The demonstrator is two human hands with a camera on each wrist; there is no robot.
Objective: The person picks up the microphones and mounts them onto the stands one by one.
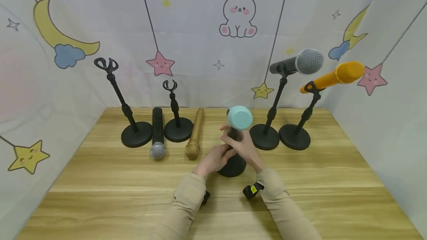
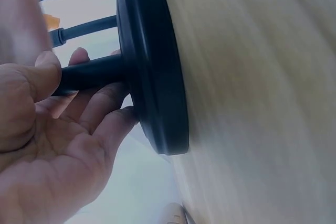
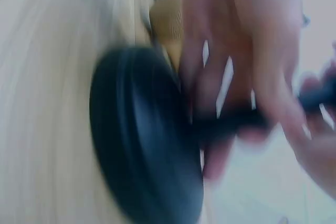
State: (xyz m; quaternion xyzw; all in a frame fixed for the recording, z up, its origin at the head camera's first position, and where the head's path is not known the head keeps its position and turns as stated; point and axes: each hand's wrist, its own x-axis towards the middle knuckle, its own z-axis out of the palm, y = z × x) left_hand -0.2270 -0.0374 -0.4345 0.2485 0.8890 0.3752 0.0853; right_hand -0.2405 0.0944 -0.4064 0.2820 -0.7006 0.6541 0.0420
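A black microphone stand [image 1: 232, 166] with a round base holds a microphone with a mint-green head [image 1: 240, 117], tipped toward me. My left hand [image 1: 216, 158] grips the pole low down; in the left wrist view its thumb presses the pole [image 2: 92, 74] and its fingertips lie close to the base [image 2: 152, 72]. Higher up, just under the microphone, my right hand [image 1: 243, 145] curls round the same pole. The right wrist view is blurred, with the base [image 3: 147, 140] at left and my left hand across the pole.
Left of the hands lie a black microphone [image 1: 158, 132] and a gold microphone [image 1: 195, 134], beside a tall bare stand [image 1: 136, 134] and a short bare stand [image 1: 178, 129]. On the right, two stands bear a silver-headed microphone [image 1: 309, 61] and an orange microphone [image 1: 348, 72].
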